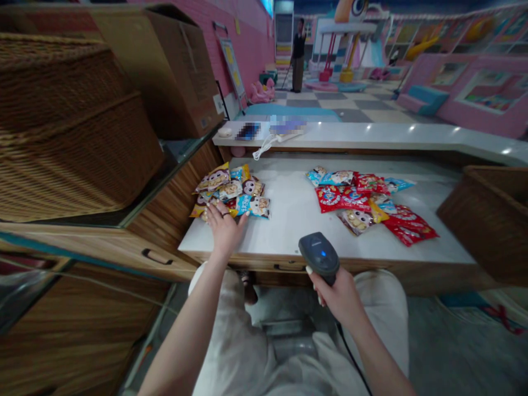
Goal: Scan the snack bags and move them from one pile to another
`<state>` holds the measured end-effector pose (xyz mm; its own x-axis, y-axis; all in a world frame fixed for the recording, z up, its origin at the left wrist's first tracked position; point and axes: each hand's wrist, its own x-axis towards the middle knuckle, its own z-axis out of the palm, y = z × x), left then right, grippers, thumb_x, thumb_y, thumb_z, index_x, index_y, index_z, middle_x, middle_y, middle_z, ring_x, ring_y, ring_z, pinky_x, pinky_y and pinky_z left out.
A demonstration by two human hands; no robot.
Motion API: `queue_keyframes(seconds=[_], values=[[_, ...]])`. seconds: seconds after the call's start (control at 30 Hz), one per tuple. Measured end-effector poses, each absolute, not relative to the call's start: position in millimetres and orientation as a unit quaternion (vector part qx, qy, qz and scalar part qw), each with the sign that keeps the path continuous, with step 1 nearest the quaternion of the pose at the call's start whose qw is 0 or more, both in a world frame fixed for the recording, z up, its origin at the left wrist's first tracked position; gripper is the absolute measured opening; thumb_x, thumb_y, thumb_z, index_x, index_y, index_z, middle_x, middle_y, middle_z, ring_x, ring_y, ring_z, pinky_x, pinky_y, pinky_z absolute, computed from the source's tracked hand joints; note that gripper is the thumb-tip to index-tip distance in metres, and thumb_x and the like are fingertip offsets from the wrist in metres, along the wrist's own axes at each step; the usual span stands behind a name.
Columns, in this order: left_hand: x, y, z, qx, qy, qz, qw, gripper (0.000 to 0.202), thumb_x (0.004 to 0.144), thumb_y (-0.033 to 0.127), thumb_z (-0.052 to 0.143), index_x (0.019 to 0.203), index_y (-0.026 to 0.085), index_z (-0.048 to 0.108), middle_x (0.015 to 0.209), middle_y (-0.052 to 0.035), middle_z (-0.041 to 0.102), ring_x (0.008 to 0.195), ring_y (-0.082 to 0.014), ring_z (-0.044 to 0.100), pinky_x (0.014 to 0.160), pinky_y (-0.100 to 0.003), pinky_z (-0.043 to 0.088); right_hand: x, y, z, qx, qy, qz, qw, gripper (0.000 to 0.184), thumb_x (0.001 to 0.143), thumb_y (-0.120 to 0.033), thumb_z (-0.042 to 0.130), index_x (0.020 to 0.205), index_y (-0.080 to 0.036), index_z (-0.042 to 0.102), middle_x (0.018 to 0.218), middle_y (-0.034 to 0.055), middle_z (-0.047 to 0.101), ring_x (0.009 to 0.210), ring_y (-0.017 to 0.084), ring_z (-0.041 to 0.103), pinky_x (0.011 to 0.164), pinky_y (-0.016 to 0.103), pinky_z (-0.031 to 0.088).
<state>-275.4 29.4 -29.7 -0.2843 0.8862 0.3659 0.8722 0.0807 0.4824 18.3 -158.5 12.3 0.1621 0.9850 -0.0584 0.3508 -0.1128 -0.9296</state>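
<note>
**two snack heaps are sitting on the white counter**

and here we go, the white-topped counter (297,220) is carrying two loose heaps, its wooden front edge (289,267) running along the near side! on the left, the blue-and-yellow snack packets (229,190) are lying piled together. across a bare white gap, the red-and-blue snack packets (350,201) are sprawling wider, with a red packet (408,226) reaching toward the right end!

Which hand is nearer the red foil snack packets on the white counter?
Right. The right hand, gripping a black handheld barcode scanner, is in front of the red foil snack packets. The left hand is farther off to their left, on a separate pile of snack packets.
</note>
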Motion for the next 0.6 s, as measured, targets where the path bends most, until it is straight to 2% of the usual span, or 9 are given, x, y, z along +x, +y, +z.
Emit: queue_keyframes(seconds=[0.1, 0.27, 0.37, 0.47, 0.53, 0.6], values=[[-266.4, 44.6, -19.7, 0.593, 0.747, 0.3, 0.021, 0.102, 0.099, 0.055, 0.063, 0.168, -0.008, 0.022, 0.175, -0.0433, 0.012, 0.167, -0.054, 0.01, 0.131, -0.074, 0.016, 19.2, -157.4, 13.7, -0.641, -0.517, 0.384, 0.418, 0.036, 0.091, -0.057, 0.071, 0.079, -0.024, 0.066, 0.053, 0.0014, 0.068, 0.041, 0.021, 0.065, 0.043, 0.027, 0.047], [-265.1, 72.3, -10.1, 0.601, 0.749, 0.278, 0.03, 0.096, 0.101, 0.046, 0.065, 0.165, -0.011, 0.023, 0.173, -0.0451, 0.015, 0.167, -0.0525, 0.01, 0.134, -0.067, 0.013, 24.6, -156.7, 14.1, -0.645, -0.509, 0.383, 0.422, 0.034, 0.09, -0.055, 0.071, 0.078, -0.024, 0.065, 0.052, 0.002, 0.068, 0.04, 0.021, 0.065, 0.042, 0.027, 0.048], [-267.3, 75.0, -9.4, 0.594, 0.737, 0.323, 0.027, 0.101, 0.092, 0.038, 0.078, 0.163, -0.011, 0.026, 0.173, -0.0448, 0.016, 0.166, -0.0557, 0.012, 0.132, -0.07, 0.009, 30.1, -158.3, 11.9, -0.643, -0.503, 0.388, 0.427, 0.033, 0.091, -0.053, 0.071, 0.077, -0.024, 0.065, 0.051, 0.0019, 0.067, 0.04, 0.021, 0.065, 0.042, 0.027, 0.048], [-253.7, 62.6, -7.4, 0.602, 0.659, 0.451, -0.018, 0.099, 0.084, 0.03, 0.084, 0.163, -0.001, 0.034, 0.179, -0.034, 0.016, 0.166, -0.0536, 0.012, 0.133, -0.073, 0.007, 35.1, -159.4, 10.0, -0.649, -0.5, 0.38, 0.429, 0.034, 0.091, -0.053, 0.071, 0.074, -0.025, 0.064, 0.049, 0.0019, 0.066, 0.04, 0.022, 0.065, 0.041, 0.027, 0.047], [-229.0, 52.4, -4.6, 0.649, 0.57, 0.503, -0.026, 0.083, 0.089, 0.025, 0.076, 0.162, 0.009, 0.042, 0.18, -0.0237, 0.022, 0.167, -0.0444, 0.018, 0.136, -0.066, 0.014, 37.0, -159.2, 9.9, -0.652, -0.496, 0.376, 0.433, 0.034, 0.091, -0.053, 0.071, 0.073, -0.025, 0.064, 0.049, 0.0021, 0.066, 0.04, 0.022, 0.065, 0.041, 0.027, 0.047], [-192.6, 46.6, -1.9, 0.72, 0.493, 0.487, 0.02, 0.071, 0.094, 0.022, 0.067, 0.161, 0.016, 0.045, 0.177, -0.0187, 0.033, 0.165, -0.0355, 0.031, 0.137, -0.057, 0.024, 38.2, -158.7, 10.3, -0.648, -0.493, 0.381, 0.438, 0.033, 0.09, -0.052, 0.071, 0.073, -0.025, 0.063, 0.05, 0.0024, 0.067, 0.04, 0.022, 0.066, 0.041, 0.027, 0.047]])
